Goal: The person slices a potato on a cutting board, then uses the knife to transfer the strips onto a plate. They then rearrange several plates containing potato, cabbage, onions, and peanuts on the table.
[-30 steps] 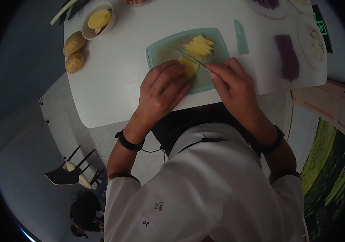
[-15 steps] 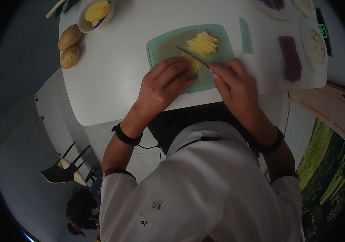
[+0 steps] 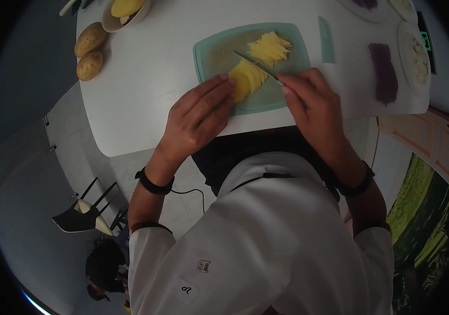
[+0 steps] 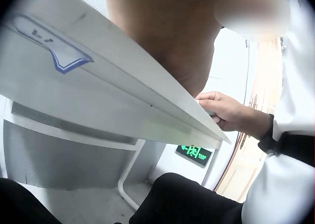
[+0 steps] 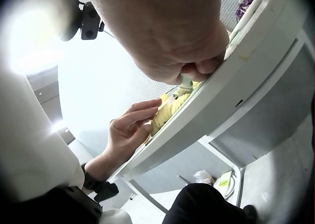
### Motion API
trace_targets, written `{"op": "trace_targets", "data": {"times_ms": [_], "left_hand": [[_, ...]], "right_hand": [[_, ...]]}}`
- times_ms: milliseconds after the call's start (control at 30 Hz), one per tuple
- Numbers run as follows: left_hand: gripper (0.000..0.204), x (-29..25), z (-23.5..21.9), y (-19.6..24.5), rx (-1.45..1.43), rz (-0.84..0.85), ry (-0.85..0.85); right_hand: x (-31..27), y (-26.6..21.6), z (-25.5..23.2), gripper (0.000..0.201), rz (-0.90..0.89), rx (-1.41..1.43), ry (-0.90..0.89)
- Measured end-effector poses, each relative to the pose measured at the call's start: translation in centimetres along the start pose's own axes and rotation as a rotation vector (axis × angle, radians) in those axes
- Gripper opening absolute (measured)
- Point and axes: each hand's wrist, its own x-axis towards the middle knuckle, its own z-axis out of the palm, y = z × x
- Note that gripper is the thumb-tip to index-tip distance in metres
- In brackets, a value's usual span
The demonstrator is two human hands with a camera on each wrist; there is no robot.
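Observation:
On the green-rimmed cutting board (image 3: 199, 63) a row of overlapping yellow potato slices (image 3: 246, 79) lies in front of a pile of thin yellow strips (image 3: 269, 48). My left hand (image 3: 195, 116) rests with extended fingers at the left end of the slices, its fingertips touching them. The right hand (image 3: 315, 105) grips the handle of a knife (image 3: 258, 65), whose blade lies between slices and strips, pointing up and left. In the right wrist view the left hand (image 5: 129, 135) touches the slices (image 5: 165, 116); the right hand (image 5: 167, 32) hides most of the knife.
Two whole potatoes (image 3: 89, 52) and a bowl (image 3: 111, 23) with a peeled potato are at the table's left. Right of the board lie a pale green blade-shaped piece (image 3: 326, 41), a purple strip-like pile (image 3: 383, 73) and a plate of pale pieces (image 3: 414, 55).
My left hand has shifted left, uncovering more of the slices. The knife has stayed beside the slices in my right hand. The whole head view has shifted slightly.

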Motion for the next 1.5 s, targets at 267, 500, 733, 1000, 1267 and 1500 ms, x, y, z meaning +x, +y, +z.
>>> {"op": "trace_targets", "data": {"times_ms": [267, 500, 733, 1000, 1267, 1500], "left_hand": [[0.033, 1.1, 0.3, -0.2, 0.008, 0.034, -0.094], [0.038, 1.1, 0.4, -0.8, 0.042, 0.097, -0.136], [0.041, 1.6, 0.2, -0.7, 0.051, 0.11, -0.232], [0.043, 2.0, 0.7, -1.2, -0.063, 0.092, -0.262], [0.046, 1.9, 1.0, -1.5, -0.095, 0.082, -0.243], [0.046, 1.9, 1.1, -1.5, -0.103, 0.084, -0.231]], "right_hand": [[0.0, -0.1, -0.1, 0.02, 0.011, 0.002, -0.019], [0.0, 0.0, 0.0, 0.021, -0.014, -0.004, -0.008], [0.0, 0.1, 0.1, 0.02, -0.016, -0.001, -0.004], [0.0, -0.1, 0.0, 0.02, -0.012, -0.002, -0.021], [0.0, 0.0, -0.2, 0.023, -0.015, 0.032, -0.022], [-0.8, -0.2, -0.4, 0.031, -0.162, -0.098, -0.012]]}}
